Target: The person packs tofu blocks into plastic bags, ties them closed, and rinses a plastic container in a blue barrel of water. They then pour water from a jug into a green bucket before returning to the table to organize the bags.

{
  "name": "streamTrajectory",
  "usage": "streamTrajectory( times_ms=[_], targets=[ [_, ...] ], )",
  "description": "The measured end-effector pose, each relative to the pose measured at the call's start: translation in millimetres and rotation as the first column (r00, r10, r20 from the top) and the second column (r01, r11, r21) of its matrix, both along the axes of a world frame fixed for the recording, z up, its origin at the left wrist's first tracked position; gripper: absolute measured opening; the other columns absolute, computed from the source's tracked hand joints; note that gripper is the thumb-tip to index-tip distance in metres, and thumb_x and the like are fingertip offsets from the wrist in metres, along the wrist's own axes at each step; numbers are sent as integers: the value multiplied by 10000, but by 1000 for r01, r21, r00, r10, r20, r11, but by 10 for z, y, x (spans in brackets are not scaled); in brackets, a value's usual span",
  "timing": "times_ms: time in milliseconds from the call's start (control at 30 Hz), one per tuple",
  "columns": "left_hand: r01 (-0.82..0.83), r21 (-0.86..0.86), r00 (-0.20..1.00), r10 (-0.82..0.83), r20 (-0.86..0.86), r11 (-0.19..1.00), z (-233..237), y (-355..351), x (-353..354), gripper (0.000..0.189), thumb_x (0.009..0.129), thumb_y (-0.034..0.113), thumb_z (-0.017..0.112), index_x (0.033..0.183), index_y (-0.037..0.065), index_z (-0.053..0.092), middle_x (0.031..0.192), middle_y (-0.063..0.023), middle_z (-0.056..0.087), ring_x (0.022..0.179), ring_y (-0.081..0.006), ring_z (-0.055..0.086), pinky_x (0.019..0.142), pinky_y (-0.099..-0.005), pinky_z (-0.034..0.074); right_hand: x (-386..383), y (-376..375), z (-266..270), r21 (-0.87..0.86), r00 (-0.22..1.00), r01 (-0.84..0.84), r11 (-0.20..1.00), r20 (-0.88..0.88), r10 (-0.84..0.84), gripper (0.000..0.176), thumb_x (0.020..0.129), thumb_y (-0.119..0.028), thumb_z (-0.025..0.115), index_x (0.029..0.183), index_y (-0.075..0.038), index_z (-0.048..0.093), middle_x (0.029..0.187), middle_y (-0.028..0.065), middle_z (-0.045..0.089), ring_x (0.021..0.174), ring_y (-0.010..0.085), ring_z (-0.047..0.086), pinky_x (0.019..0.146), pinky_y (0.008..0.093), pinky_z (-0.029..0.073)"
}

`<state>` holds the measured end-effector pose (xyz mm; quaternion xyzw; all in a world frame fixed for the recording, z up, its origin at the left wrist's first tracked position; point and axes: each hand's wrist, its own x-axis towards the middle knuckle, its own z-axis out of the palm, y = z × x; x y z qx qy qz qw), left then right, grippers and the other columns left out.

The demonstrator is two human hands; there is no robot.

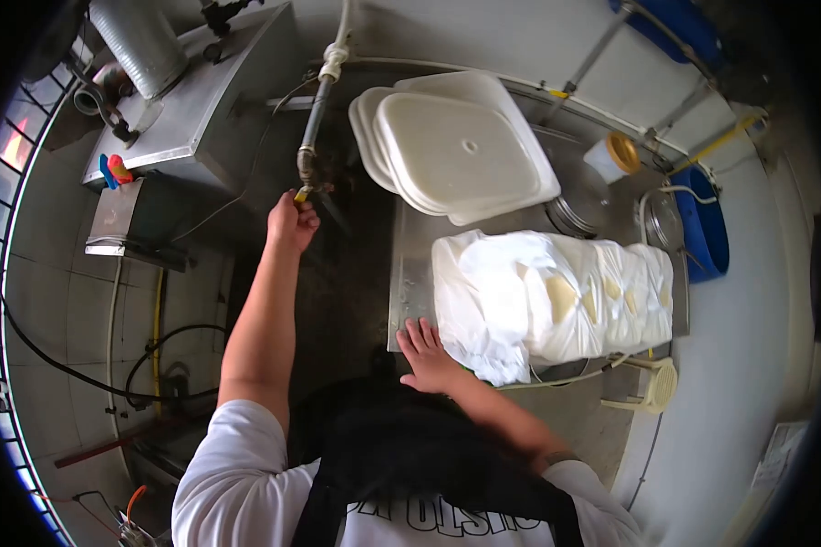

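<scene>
My left hand (292, 221) is raised at the end of an outstretched arm, its fingers closed round the yellow valve handle (302, 195) at the lower end of a metal pipe (314, 118). My right hand (429, 361) lies with fingers spread on the left front corner of the steel table (412, 283). Just right of it, a long bundle wrapped in white cloth or plastic (556, 301) rests on the table, with yellowish patches showing through. Behind the bundle are stacked white plastic lids (456, 150).
Round metal lids (576, 196), a white tub with an orange lid (611, 157) and a blue barrel (705, 228) stand at the right. A plastic stool (657, 387) is below the table. Steel equipment (187, 118) and a control box (119, 214) are at the left; hoses run along the wall.
</scene>
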<state>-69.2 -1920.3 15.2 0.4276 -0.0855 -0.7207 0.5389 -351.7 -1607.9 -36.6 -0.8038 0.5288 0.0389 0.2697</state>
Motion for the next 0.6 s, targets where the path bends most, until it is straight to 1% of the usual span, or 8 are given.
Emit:
streamTrajectory(
  times_ms=[133,200,333,400,467,500,567,600],
  targets=[
    [96,-143,782,14,623,985,178,-99,278,295,1033,315,514,871,70,542,699,-29,504,524,-133,432,434,-335,374,-304,339,105,-55,931,-56,997,357,72,560,960,-301,641,1428,-23,508,1499,247,457,1400,423,423,1146,478,383],
    [186,-205,470,96,877,961,348,57,228,329,1031,361,534,995,40,598,733,-38,560,524,-132,470,434,-306,425,-490,711,498,258,848,92,962,485,-212,558,974,-323,628,1433,-30,503,1400,226,567,1265,396,561,1072,455,453],
    [21,-212,608,156,778,977,900,643,-269,403,1038,427,528,1117,36,586,738,-45,580,497,-115,482,414,-291,438,-1164,1708,115,191,790,391,900,432,-435,487,967,-323,641,1363,-46,582,1258,210,661,1149,389,639,969,450,519],
    [120,-224,579,115,808,967,758,1129,-599,404,1031,469,530,1014,67,568,677,-39,559,446,-100,440,375,-270,397,-1522,2236,-172,222,747,496,839,383,-543,466,957,-317,651,1333,-45,602,1191,206,683,1102,386,660,938,448,533],
    [231,-105,613,-62,787,967,507,1808,-1087,353,1009,446,577,933,101,570,663,-45,548,428,-119,428,364,-271,354,-1809,2599,-276,237,687,600,764,338,-644,446,947,-311,661,1302,-44,621,1125,202,706,1054,384,681,907,446,547],
    [327,17,765,-275,582,945,347,2159,-1279,175,978,263,598,920,101,567,617,-10,508,422,-129,435,362,-296,361,-1916,2771,-278,237,611,667,706,369,-701,434,937,-301,669,1280,-38,625,1080,197,711,1005,378,691,871,442,553],
    [612,196,298,-453,840,766,-132,2935,-1690,199,951,238,581,922,82,700,744,-78,674,562,-178,634,488,-353,510,-2126,3026,-258,242,527,729,641,400,-750,422,928,-291,677,1257,-32,630,1035,193,716,956,373,702,834,438,559],
    [792,315,42,-561,827,523,-311,3206,-1840,274,956,294,616,951,42,724,849,-138,727,764,-255,718,652,-404,569,-2218,3101,-197,196,545,742,641,380,-747,409,934,-279,684,1252,-26,635,1023,180,720,928,340,705,821,414,558]
  ],
)
